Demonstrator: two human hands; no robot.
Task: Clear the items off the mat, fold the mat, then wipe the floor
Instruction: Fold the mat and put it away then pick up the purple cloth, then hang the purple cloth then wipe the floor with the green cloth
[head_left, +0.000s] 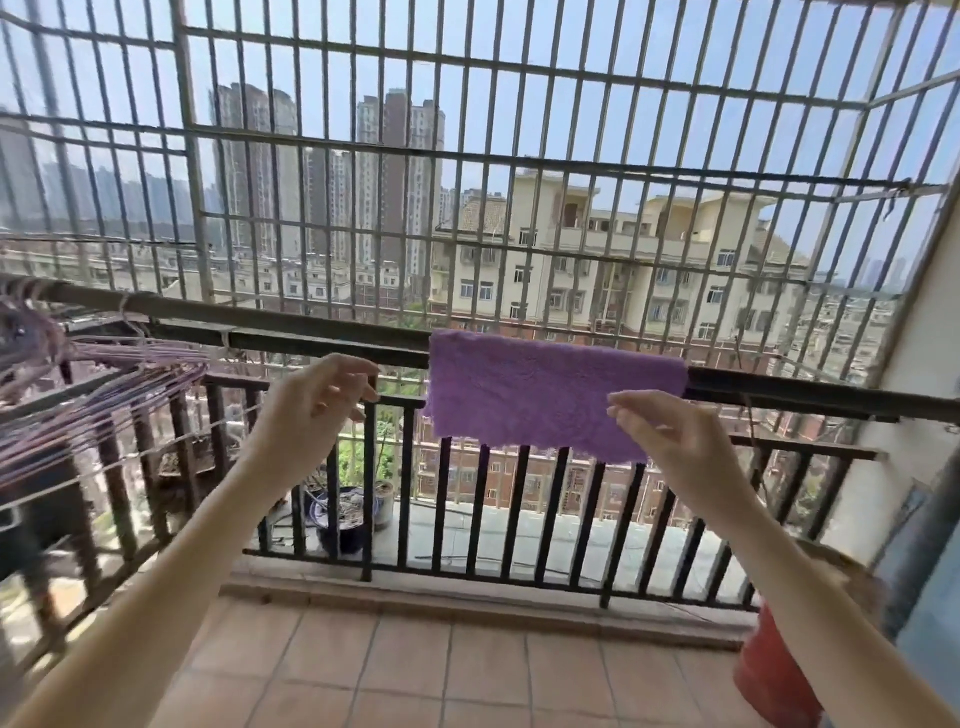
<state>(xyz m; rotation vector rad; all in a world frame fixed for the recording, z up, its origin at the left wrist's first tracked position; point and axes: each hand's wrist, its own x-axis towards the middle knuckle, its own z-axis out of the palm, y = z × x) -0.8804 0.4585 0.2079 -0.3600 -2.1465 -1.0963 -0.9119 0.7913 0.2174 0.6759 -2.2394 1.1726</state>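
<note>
A purple fluffy cloth (540, 395) hangs folded over a dark horizontal bar (322, 340) on a balcony. My left hand (317, 405) is raised just left of the cloth, fingers loosely curved, holding nothing and apart from it. My right hand (660, 431) hovers in front of the cloth's lower right part, fingers relaxed; I cannot tell whether the fingertips touch it. No mat is in view.
A black railing (467, 519) and a metal window grille (467, 156) close off the balcony. Purple hangers (104, 384) bunch on the bar at left. A red bucket (769, 675) stands at lower right, a dark flowerpot (340, 525) beyond the railing. Tiled floor (415, 670) lies below.
</note>
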